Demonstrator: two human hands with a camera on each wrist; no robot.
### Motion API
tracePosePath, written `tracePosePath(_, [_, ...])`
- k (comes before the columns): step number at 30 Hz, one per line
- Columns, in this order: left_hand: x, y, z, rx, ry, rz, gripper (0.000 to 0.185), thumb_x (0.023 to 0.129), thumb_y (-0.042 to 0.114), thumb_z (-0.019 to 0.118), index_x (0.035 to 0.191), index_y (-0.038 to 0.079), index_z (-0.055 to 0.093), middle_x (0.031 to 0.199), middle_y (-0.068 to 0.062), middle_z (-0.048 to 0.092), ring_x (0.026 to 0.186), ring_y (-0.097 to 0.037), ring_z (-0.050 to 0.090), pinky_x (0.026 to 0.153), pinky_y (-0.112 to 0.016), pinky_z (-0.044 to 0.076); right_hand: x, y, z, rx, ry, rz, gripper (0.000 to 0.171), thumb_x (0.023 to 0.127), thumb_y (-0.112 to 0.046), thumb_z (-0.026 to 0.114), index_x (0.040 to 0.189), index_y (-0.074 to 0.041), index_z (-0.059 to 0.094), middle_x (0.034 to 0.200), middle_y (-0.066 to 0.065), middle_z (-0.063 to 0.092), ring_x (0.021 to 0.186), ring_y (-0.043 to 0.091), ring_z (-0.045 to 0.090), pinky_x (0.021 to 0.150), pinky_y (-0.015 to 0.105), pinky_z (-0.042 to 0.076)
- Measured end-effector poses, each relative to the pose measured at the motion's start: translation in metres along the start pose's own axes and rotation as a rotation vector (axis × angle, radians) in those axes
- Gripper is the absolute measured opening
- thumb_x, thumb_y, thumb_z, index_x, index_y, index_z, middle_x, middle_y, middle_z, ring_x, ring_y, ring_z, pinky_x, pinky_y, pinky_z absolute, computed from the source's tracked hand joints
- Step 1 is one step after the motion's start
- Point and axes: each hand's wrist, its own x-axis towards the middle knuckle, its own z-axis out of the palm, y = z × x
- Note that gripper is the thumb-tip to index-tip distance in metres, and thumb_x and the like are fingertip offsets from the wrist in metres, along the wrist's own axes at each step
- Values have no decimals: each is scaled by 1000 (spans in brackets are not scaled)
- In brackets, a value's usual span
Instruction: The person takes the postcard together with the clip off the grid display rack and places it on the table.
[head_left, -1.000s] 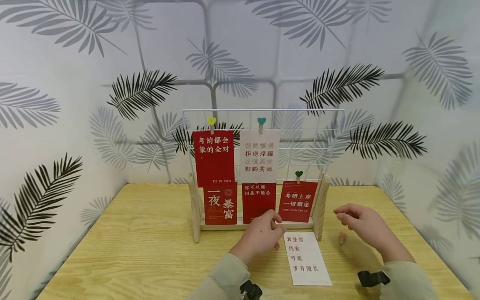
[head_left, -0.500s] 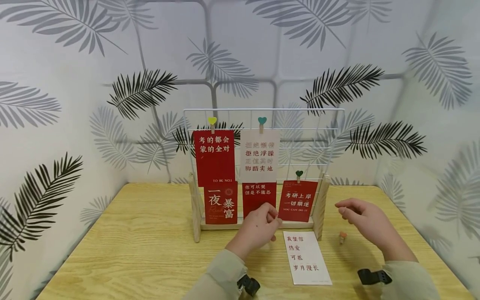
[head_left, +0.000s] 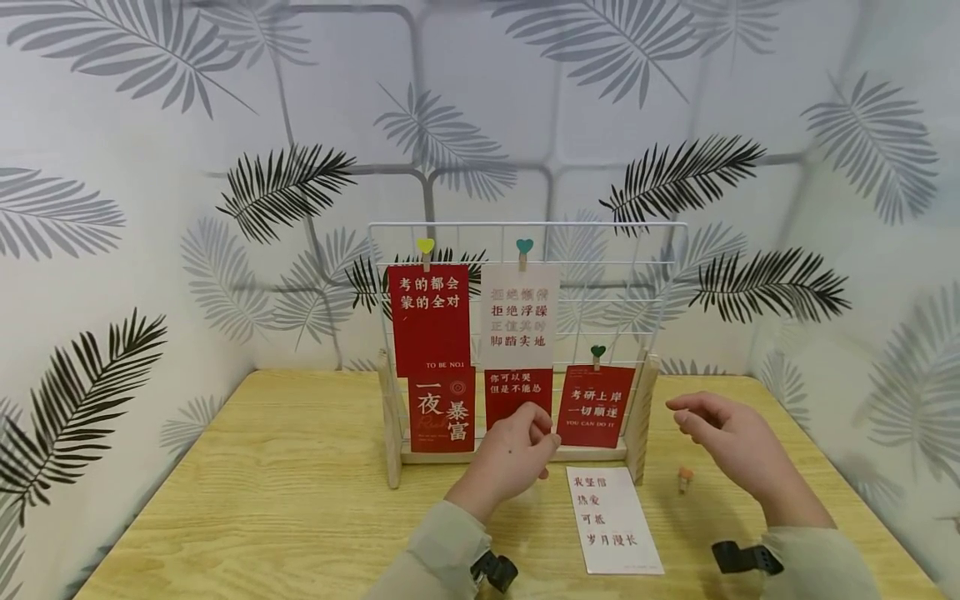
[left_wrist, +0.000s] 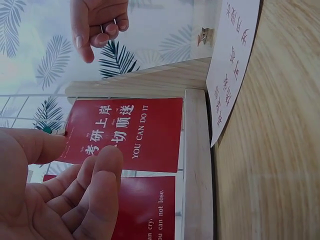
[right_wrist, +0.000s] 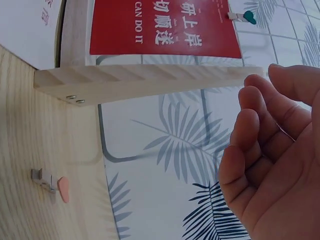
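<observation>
One white card (head_left: pixel 615 518) lies flat on the table (head_left: pixel 262 500) nearest to me, not yet hung, and the small clip with an orange heart (head_left: pixel 683 478) lies loose beside it. My left hand (head_left: pixel 513 454) hovers with loosely curled fingers before the grid rack (head_left: pixel 525 350), holding nothing; my right hand (head_left: pixel 723 437) is relaxed and empty above the clip. Farther, five cards hang already; the red "YOU CAN DO IT" card (head_left: pixel 595 405) is clipped.
</observation>
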Motion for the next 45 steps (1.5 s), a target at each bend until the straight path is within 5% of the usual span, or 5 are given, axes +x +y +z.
tracePosePath(23, [-9,10,-12,75,51,73,27,100,35,62,121,18,57,82,8,62,66,-10,62,62,-33,50,0,-26,5,-8,74,-107,38,104,-38,57,131,-12,66,100,2,68,87,20,60,68,32,50])
tracePosePath(45, [-19,26,-46,212,158,157,29,99,32,63,123,16,58,88,9,61,71,-12,58,66,-32,50,20,-67,-2,-87,111,-300,26,104,-26,59,123,-12,71,105,0,65,79,19,56,65,34,48])
